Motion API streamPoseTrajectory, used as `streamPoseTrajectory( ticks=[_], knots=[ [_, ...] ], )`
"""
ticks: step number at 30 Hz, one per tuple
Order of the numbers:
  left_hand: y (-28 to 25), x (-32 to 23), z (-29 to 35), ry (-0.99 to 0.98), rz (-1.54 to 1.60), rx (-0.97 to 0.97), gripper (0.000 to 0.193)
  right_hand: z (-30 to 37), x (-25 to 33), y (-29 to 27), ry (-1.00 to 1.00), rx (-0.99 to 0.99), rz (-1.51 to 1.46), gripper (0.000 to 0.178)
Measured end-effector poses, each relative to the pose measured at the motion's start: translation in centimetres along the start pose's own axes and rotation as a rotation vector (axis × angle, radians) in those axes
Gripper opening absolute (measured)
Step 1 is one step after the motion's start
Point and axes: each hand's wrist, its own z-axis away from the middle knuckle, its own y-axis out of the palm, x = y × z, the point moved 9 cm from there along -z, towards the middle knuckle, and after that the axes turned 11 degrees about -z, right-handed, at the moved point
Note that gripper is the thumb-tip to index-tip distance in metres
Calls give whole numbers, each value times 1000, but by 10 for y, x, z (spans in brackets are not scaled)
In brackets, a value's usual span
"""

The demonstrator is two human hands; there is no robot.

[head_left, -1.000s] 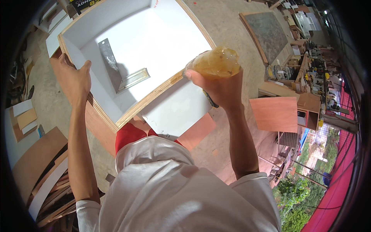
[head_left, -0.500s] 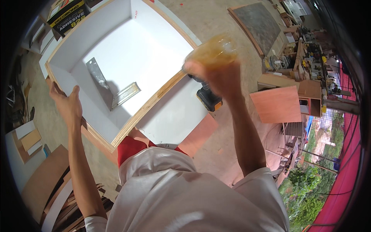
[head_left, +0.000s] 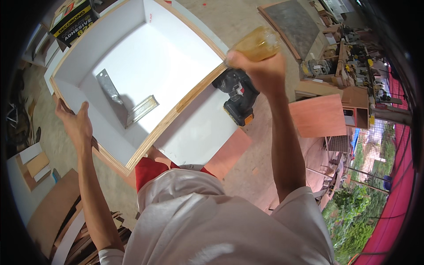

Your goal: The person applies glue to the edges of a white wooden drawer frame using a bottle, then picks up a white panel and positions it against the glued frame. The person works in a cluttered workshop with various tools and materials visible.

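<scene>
A white-lined plywood box (head_left: 176, 108) with bare ply edges lies open side up in front of me. My left hand (head_left: 77, 126) grips its left wall, thumb over the inner side and fingers outside. In my right hand (head_left: 265, 70) is a clear plastic bottle (head_left: 261, 43) of amber-yellow liquid, tilted with its neck end at the box's right edge. That fist hides the bottle's tip. Within the box, a perforated metal strip (head_left: 108, 85) and a pale grooved piece (head_left: 143, 111) rest near the left wall.
A black cordless power tool (head_left: 238, 95) lies on the white board (head_left: 198, 132) right of the box. A black-and-yellow carton (head_left: 73, 22) stands at the far left. Wood offcuts (head_left: 57, 212) lie lower left; a pinkish plywood panel (head_left: 318, 115) and a cluttered workbench (head_left: 338, 66) are to the right.
The bottle and my right hand have shifted slightly right and up, showing more of the power tool beneath. My left hand keeps its hold on the box.
</scene>
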Motion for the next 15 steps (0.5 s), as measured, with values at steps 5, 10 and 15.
streamPoseTrajectory(
  ticks=[5, 10, 15],
  knots=[
    [0, 3, 2, -23, 14, 8, 94, 15, 14, 6, -77, 43, 149, 31],
    [-2, -5, 5, -50, -24, 20, 93, 19, 17, 8, -243, 16, 124, 27],
    [-5, -10, 7, -30, -44, -4, 90, -17, 5, -36, -146, -89, 78, 25]
  ],
)
